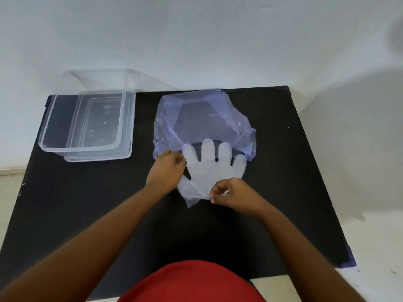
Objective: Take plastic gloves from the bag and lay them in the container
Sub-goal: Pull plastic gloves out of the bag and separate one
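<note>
A thin purple plastic bag [202, 118] lies on the black table top [87, 203], its mouth facing me. A translucent plastic glove [212, 171] sticks out of the mouth, fingers still at the bag's edge, cuff toward me. My left hand [166, 171] pinches the bag's near left edge beside the glove. My right hand [233, 195] pinches the glove's cuff between thumb and forefinger. The clear plastic container [87, 123] stands open at the table's far left, nothing visible inside.
The container rests on its clear lid [122, 156], which pokes out underneath on the right and near side. A white wall [196, 40] rises right behind the table. A red garment [194, 282] shows at the bottom edge.
</note>
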